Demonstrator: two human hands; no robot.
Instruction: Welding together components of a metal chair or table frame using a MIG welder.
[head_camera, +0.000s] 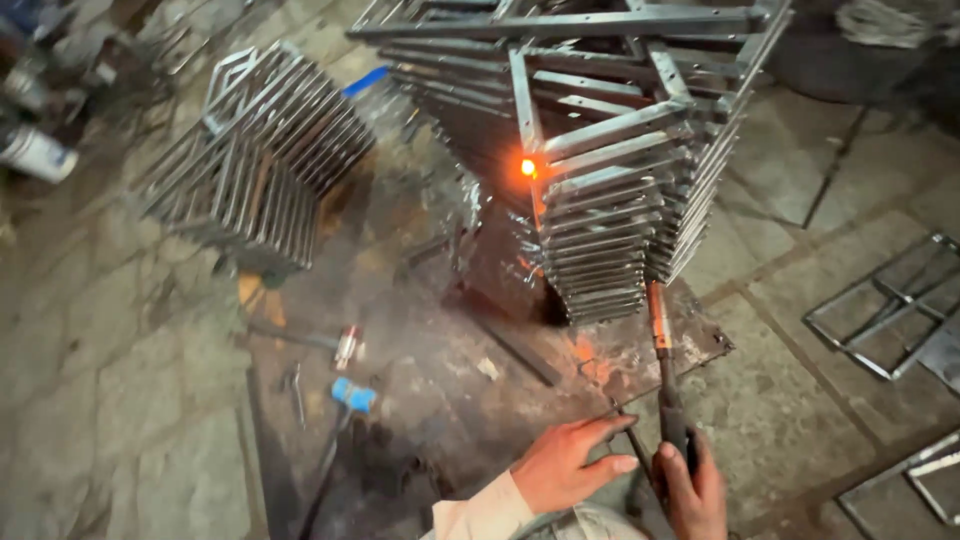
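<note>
The tall stack of welded steel frames (610, 170) fills the upper centre and upper right of the frame, standing on a scorched steel plate (440, 380) laid on the stone floor (110, 400). One glowing orange spot (528, 167) shows on an upright member at centre, judged to be a fresh weld not yet cooled. A second, lower stack of frames (255, 160) stands well apart in the upper left; loose frames (880, 300) lie flat at the right edge. The electrode holder (668, 400) runs from lower right upward, its copper-coloured head (657, 315) just beside the foot of the tall stack. The right hand (695, 485) at the bottom edge is wrapped tight around the holder's dark grip. The left hand (570, 460), lower centre, lies half spread with the fingers extended, the index fingertip touching a thin rod (635, 440) beside the holder; whether it pinches the rod cannot be told. A blue-headed hammer (350, 400) lies on the plate at lower left centre. Judgement: good practice here calls for seating the rod firmly in the holder, keeping bare fingers clear of the hot joint, steadying the holder with both hands, and bracing before striking at the next joint.
</note>
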